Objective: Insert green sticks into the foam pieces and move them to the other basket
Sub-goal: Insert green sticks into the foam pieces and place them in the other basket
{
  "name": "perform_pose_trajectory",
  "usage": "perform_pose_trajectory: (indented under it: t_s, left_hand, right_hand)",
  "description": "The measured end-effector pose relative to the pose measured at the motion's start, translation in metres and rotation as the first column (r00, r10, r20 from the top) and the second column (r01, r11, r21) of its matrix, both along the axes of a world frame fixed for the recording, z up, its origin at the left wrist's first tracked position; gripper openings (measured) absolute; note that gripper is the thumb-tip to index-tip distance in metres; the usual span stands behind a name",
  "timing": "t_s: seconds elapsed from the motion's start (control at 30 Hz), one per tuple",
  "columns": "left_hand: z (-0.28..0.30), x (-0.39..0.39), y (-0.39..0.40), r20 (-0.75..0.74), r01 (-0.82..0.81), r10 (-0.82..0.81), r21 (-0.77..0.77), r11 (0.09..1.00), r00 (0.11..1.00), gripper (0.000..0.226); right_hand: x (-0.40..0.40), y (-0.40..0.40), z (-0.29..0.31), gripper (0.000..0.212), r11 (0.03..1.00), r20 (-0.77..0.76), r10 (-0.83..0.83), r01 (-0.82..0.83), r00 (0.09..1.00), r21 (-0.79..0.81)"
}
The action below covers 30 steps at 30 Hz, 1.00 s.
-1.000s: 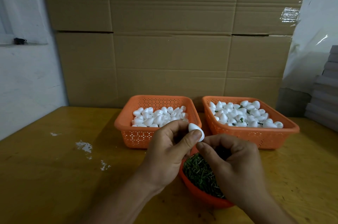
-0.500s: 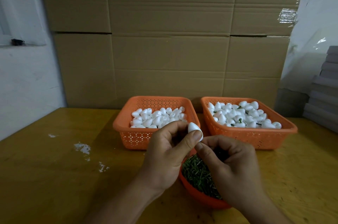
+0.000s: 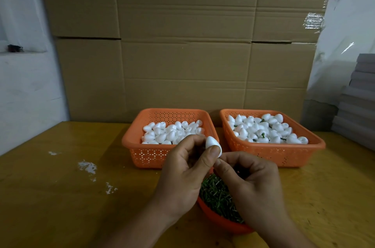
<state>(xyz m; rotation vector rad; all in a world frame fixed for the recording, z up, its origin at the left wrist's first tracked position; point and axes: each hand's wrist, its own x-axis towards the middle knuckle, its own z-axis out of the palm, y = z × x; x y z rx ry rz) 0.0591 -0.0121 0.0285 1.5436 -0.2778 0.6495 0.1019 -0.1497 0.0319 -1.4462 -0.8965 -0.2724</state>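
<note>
Overhead, cardboard sheets (image 3: 182,55) back the yellow table (image 3: 50,197) — left hand (image 3: 182,174) pinches a foam piece (image 3: 212,144), right hand's (image 3: 253,185) grip unclear.

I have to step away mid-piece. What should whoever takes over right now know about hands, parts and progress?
Left hand: pinches one foam piece in its grip.
Right hand: fingertips curled at that piece's lower end; any stick there is hidden.
Left basket: plain foam pieces.
Right basket: pieces with green showing.
Bowl of green sticks: under the hands.
Done: many pieces moved.
Left: finish this one, place it in the right basket, then the rest.
</note>
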Motion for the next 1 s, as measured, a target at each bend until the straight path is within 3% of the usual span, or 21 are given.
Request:
perform_pose_trajectory:
  t_s: [0.2,0.37,0.47,0.6,0.77,0.83,0.93,1.0]
  left_hand:
    - [-0.008,0.003,-0.002,-0.064,0.041,-0.045,-0.062,0.997,0.997,0.047]
    - [-0.017,0.004,-0.004,-0.073,-0.126,0.135,0.115,0.985,0.988,0.029]
    - [-0.020,0.002,-0.005,-0.066,-0.173,0.192,0.225,0.959,0.979,0.023]
    - [-0.023,0.000,-0.007,-0.053,-0.187,0.212,0.302,0.935,0.976,0.017]
    - [-0.025,0.000,-0.009,-0.050,-0.189,0.218,0.336,0.923,0.975,0.014]
    - [-0.025,0.000,-0.009,-0.053,-0.183,0.214,0.346,0.920,0.975,0.014]
    - [-0.024,0.000,-0.010,-0.057,-0.176,0.208,0.348,0.921,0.976,0.013]
    - [-0.024,-0.001,-0.010,-0.062,-0.175,0.209,0.349,0.921,0.976,0.013]
  right_hand:
    - [0.014,-0.006,-0.004,0.009,0.995,-0.114,-0.101,0.097,0.988,-0.036]
    - [0.039,-0.017,0.000,0.013,0.957,-0.194,-0.281,0.259,0.940,-0.131]
    - [0.063,-0.025,0.006,0.014,0.904,-0.164,-0.408,0.372,0.898,-0.210]
    - [0.098,-0.029,0.013,0.005,0.771,-0.037,-0.584,0.539,0.811,-0.339]
    - [0.138,-0.031,0.020,0.028,0.511,0.156,-0.702,0.643,0.695,-0.570]
    - [0.151,-0.030,0.022,0.037,0.444,0.140,-0.738,0.632,0.660,-0.635]
    - [0.163,-0.023,0.028,0.027,0.406,0.083,-0.769,0.585,0.634,-0.702]
    - [0.166,-0.017,0.032,0.034,0.366,0.082,-0.787,0.570,0.612,-0.735]
